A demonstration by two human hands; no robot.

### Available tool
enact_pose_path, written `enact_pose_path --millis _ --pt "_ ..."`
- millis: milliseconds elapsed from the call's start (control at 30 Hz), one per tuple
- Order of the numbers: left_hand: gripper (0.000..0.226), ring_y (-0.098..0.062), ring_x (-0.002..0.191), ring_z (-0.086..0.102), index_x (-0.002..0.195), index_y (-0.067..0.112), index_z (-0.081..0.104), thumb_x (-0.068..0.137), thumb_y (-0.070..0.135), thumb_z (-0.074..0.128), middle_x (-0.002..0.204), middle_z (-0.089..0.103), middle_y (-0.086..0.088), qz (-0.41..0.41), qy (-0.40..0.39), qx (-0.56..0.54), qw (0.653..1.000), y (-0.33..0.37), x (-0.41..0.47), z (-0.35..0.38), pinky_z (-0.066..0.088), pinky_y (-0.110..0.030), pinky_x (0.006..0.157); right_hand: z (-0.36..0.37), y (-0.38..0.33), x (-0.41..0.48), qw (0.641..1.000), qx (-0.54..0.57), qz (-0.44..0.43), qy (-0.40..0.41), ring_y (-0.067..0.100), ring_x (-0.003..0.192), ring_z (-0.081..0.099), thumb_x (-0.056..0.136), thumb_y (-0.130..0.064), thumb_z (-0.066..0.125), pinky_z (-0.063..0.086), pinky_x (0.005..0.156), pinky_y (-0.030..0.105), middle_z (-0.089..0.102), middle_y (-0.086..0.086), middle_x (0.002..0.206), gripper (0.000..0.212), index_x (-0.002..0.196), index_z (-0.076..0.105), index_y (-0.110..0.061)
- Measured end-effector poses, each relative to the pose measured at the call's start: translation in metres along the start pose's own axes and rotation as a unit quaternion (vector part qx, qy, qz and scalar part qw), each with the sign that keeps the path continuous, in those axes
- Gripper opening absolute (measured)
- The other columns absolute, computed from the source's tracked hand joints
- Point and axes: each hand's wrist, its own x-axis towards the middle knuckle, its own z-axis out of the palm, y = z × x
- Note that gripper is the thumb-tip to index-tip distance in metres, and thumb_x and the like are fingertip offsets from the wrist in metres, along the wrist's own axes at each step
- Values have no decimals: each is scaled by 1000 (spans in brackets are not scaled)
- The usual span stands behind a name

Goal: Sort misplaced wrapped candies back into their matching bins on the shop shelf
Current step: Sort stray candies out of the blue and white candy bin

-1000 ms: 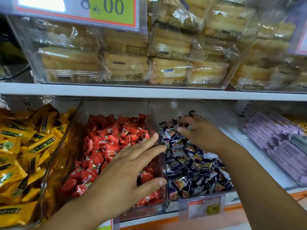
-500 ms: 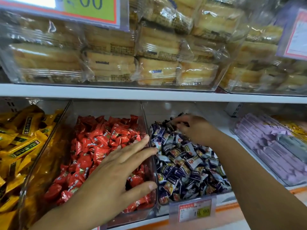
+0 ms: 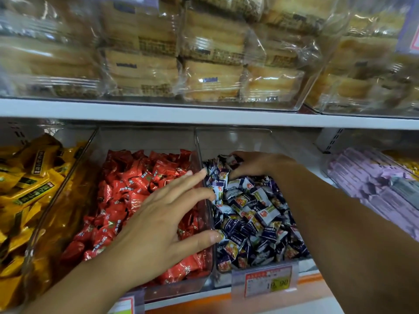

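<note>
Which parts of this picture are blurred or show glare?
Head view: the wrapped cakes on the upper shelf are smeared by blur, with glare on their film; head view: the blue-and-white candies and the left hand look fairly sharp; head view: a pale reflection sits on the clear bin wall.

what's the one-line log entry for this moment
left hand open over red candies | right hand curled into blue-white candies, grip contents hidden | stage: searching
</note>
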Motion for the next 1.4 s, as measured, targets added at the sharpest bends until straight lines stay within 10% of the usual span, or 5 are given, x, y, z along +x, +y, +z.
enact_pose_path --millis 500,1000,1200,1400 --pt "67 22 134 -8 131 61 26 70 87 30 146 -10 47 -30 -13 -35 999 2 0 3 7 -11 101 14 0 -1 996 57 -54 41 21 123 51 81 -23 75 37 97 25 48 -2 141 60 134 51 -32" --pt "67 23 133 -8 127 63 27 66 90 26 145 -9 48 -36 -9 -31 999 0 3 1 6 -17 106 25 0 -105 966 123 -154 170 -8 101 56 77 -41 78 44 90 20 60 -24 114 30 104 66 -40" --pt "67 23 133 -10 128 63 23 67 90 24 145 -12 47 -40 -12 -36 998 5 1 1 5 -18 109 76 12 -128 955 -46 -102 276 17 144 10 65 -84 36 12 116 52 30 -17 151 71 128 49 -53" --pt "67 24 132 -15 133 63 18 70 88 22 145 -16 45 -34 -19 -27 999 3 -4 2 -1 -16 107 46 4 -157 994 56 -50 83 0 144 -15 55 -76 64 2 120 43 3 -29 154 98 140 19 -62"
